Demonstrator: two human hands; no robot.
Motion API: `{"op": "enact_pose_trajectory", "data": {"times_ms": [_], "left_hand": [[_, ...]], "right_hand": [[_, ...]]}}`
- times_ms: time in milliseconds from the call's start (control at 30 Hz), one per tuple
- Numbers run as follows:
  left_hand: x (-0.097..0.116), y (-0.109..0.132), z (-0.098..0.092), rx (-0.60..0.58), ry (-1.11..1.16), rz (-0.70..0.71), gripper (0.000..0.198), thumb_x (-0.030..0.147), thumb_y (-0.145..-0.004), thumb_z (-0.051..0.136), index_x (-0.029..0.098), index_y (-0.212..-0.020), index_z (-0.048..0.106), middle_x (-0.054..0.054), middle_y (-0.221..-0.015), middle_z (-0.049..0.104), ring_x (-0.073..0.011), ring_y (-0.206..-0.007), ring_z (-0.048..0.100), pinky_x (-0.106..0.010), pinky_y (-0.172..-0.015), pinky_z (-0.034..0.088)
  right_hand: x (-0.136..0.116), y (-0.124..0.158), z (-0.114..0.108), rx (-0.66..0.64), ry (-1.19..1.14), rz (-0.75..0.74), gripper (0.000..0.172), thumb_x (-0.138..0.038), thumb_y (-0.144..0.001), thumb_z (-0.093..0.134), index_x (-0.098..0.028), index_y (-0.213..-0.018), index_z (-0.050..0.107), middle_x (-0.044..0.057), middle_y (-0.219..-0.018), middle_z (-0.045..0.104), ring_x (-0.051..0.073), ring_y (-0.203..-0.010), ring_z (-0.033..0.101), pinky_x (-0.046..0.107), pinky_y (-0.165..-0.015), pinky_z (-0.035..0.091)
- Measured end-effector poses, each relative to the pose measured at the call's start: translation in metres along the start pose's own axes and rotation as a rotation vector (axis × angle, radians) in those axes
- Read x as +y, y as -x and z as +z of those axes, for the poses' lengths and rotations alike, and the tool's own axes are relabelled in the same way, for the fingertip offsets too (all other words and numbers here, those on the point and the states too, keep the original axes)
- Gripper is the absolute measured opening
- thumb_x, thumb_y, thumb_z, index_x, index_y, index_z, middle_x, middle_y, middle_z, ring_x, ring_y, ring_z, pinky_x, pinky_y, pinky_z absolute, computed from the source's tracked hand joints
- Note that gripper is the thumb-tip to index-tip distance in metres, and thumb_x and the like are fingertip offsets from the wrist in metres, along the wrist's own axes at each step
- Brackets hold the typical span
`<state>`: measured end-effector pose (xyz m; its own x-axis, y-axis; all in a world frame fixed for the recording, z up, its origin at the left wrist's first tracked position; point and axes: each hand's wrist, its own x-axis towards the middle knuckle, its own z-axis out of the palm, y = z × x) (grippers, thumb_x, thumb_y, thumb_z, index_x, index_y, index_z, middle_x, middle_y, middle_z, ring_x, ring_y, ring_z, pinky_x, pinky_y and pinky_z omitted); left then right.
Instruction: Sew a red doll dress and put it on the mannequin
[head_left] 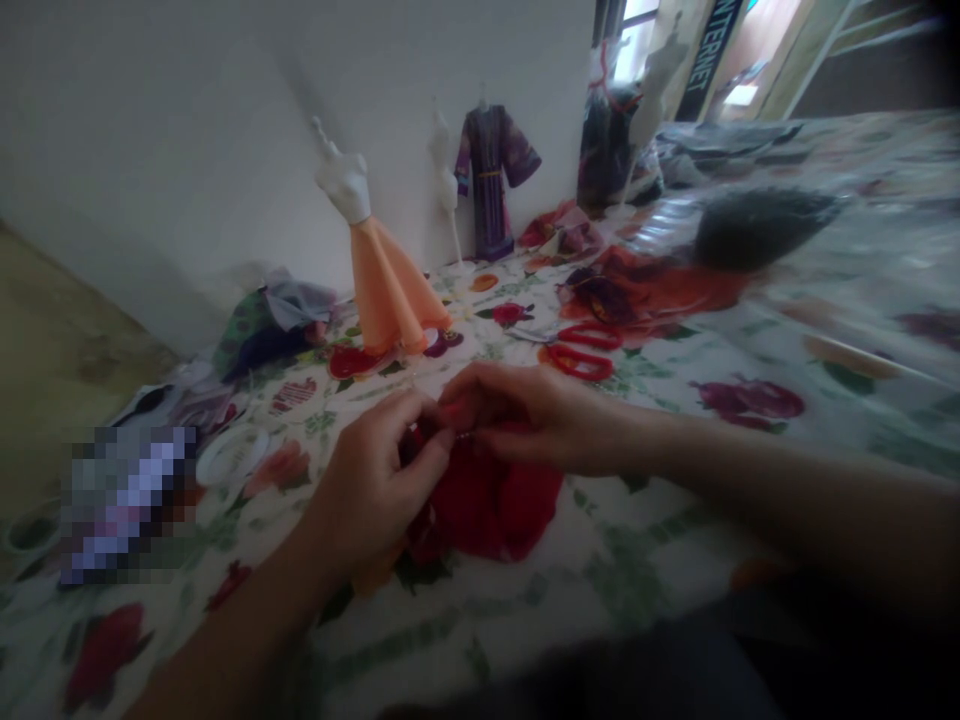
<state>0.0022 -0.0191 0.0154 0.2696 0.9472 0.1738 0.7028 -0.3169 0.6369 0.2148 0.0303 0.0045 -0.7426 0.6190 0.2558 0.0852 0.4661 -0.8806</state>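
Note:
A piece of red cloth (pixel 499 505) is bunched over the table in front of me. Its upper edge, with a thin row of small pale dots like beads or trim, is pinched in my left hand (pixel 386 465). From the other side my right hand (pixel 544 415) grips the same edge, fingers curled over the cloth. The fingertips of both hands nearly meet there. Whether a needle or another small item is between them I cannot make out. Just beyond my right hand lie scissors with red handles (pixel 581 362).
A small mannequin in an orange skirt (pixel 386 290) stands behind my hands. Further back are a bare mannequin (pixel 444 165) and a purple robe (pixel 487 180) on a stand. Orange-red fabric (pixel 660 295) and a dark bundle (pixel 757 225) lie right; a white round object (pixel 232 455) lies left.

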Motion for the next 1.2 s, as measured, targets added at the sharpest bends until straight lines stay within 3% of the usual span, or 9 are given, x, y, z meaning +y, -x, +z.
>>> {"op": "enact_pose_trajectory", "data": {"times_ms": [267, 500, 600, 800, 967, 1200], "left_hand": [[0.002, -0.002, 0.001, -0.016, -0.032, 0.017, 0.009, 0.025, -0.089, 0.060, 0.021, -0.081, 0.057, 0.004, -0.071, 0.057, -0.0107, -0.057, 0.047, -0.025, -0.052, 0.033], [0.007, 0.001, 0.000, 0.008, -0.061, 0.003, 0.006, 0.021, -0.086, 0.060, 0.022, -0.080, 0.058, 0.003, -0.075, 0.062, -0.0141, -0.070, 0.057, -0.024, -0.057, 0.038], [0.004, 0.001, 0.001, 0.018, -0.050, -0.010, 0.005, 0.023, -0.087, 0.060, 0.023, -0.083, 0.057, 0.004, -0.070, 0.060, -0.0136, -0.067, 0.056, -0.025, -0.059, 0.041], [0.001, 0.000, 0.000, -0.036, 0.003, -0.028, 0.008, 0.025, -0.090, 0.058, 0.023, -0.095, 0.064, 0.003, -0.081, 0.069, -0.0140, -0.072, 0.063, -0.027, -0.067, 0.046], [0.003, -0.003, -0.003, -0.067, -0.006, -0.040, 0.009, 0.024, -0.089, 0.059, 0.021, -0.089, 0.067, 0.004, -0.072, 0.066, -0.0131, -0.066, 0.059, -0.025, -0.063, 0.044], [-0.002, -0.005, -0.003, -0.116, 0.064, -0.049, 0.013, 0.029, -0.091, 0.060, 0.021, -0.084, 0.067, 0.002, -0.073, 0.068, -0.0126, -0.064, 0.058, -0.024, -0.057, 0.041]], "right_hand": [[-0.001, 0.000, 0.001, -0.014, -0.023, -0.016, 0.044, 0.004, -0.081, 0.057, -0.015, -0.121, 0.053, 0.006, -0.108, 0.072, 0.015, -0.099, 0.070, 0.026, -0.085, 0.057], [-0.002, 0.001, 0.000, -0.029, 0.003, -0.017, 0.045, 0.003, -0.081, 0.056, -0.014, -0.123, 0.054, 0.007, -0.108, 0.072, 0.016, -0.100, 0.070, 0.028, -0.087, 0.057], [-0.003, 0.001, 0.001, -0.024, 0.008, -0.012, 0.045, 0.003, -0.081, 0.057, -0.015, -0.122, 0.053, 0.007, -0.110, 0.072, 0.016, -0.101, 0.070, 0.028, -0.088, 0.057], [-0.003, 0.001, 0.001, -0.020, 0.027, -0.017, 0.047, 0.006, -0.080, 0.056, -0.015, -0.122, 0.053, 0.006, -0.110, 0.072, 0.015, -0.101, 0.070, 0.026, -0.087, 0.057], [-0.005, 0.001, 0.000, -0.009, 0.048, -0.022, 0.047, 0.006, -0.079, 0.056, -0.016, -0.121, 0.053, 0.006, -0.110, 0.072, 0.014, -0.099, 0.070, 0.025, -0.086, 0.056], [-0.004, 0.001, 0.000, -0.025, 0.072, -0.025, 0.048, 0.006, -0.079, 0.055, -0.014, -0.122, 0.054, 0.006, -0.108, 0.072, 0.014, -0.096, 0.069, 0.024, -0.082, 0.056]]}}
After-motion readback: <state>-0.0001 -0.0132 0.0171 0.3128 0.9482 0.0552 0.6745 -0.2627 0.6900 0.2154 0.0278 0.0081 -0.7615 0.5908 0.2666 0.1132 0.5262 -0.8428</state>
